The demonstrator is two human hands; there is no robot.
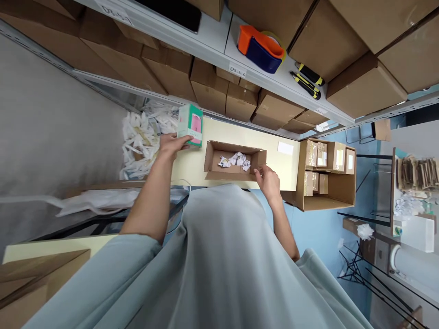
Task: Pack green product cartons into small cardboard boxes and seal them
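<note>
My left hand [172, 144] is closed around the lower part of a green and white product box [190, 123] with a pink picture, at the left end of the narrow table. Right of it stands an open cardboard box [222, 175], with crumpled printed paper [235, 160] on its bottom. My right hand [267, 179] is at that box's near right corner, with thumb and fingers bent close together. Whether they pinch the cardboard edge or only touch it is hard to make out.
A white label [285, 148] lies on the cream table [274, 160]. At its right end, a large carton [338, 201] holds several small taped boxes. Shredded paper [137, 141] is heaped at left. The shelf above carries a tape dispenser [262, 48] and utility knives [307, 82].
</note>
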